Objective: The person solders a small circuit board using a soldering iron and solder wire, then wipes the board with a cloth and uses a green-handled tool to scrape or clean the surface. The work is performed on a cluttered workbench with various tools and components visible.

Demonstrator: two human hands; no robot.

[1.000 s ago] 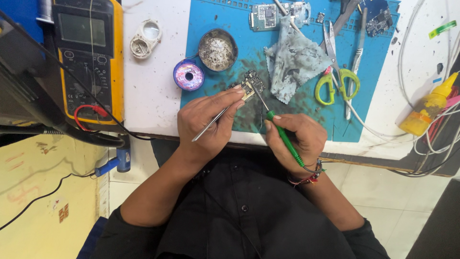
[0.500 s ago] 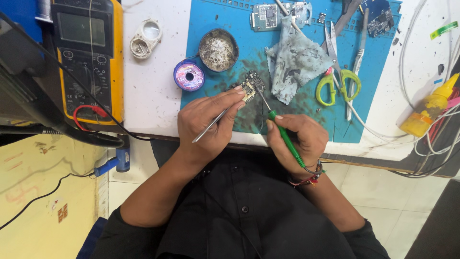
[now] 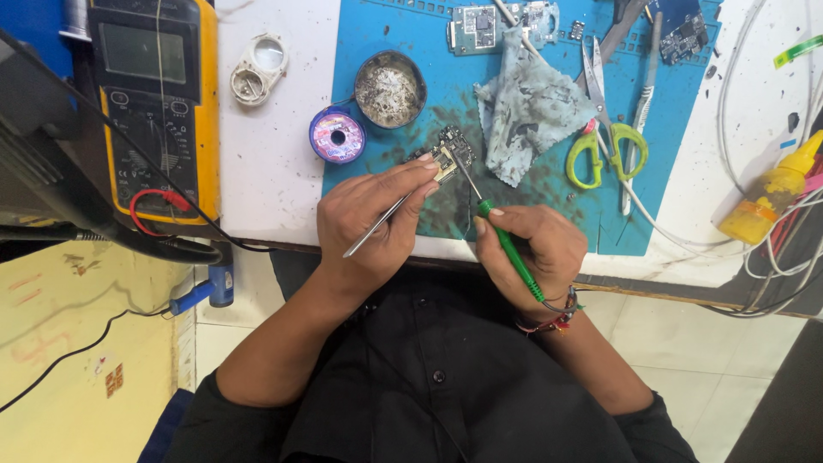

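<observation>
The left hand (image 3: 370, 221) pinches slim metal tweezers (image 3: 384, 225) between thumb and fingertips, their tips meeting a small dark circuit board with a pale metal shield (image 3: 446, 156) that lies on the stained blue work mat (image 3: 377, 34), just below a round tin of grey residue (image 3: 390, 88). The right hand (image 3: 531, 255) has its fingers closed around a green-handled pointed tool (image 3: 506, 249), whose thin metal tip touches the same board. Beside them lie a purple solder spool (image 3: 337, 135), a crumpled blue-grey cloth (image 3: 530, 111) and green-handled scissors (image 3: 604, 137), with a yellow multimeter (image 3: 154, 103) well off to the left.
</observation>
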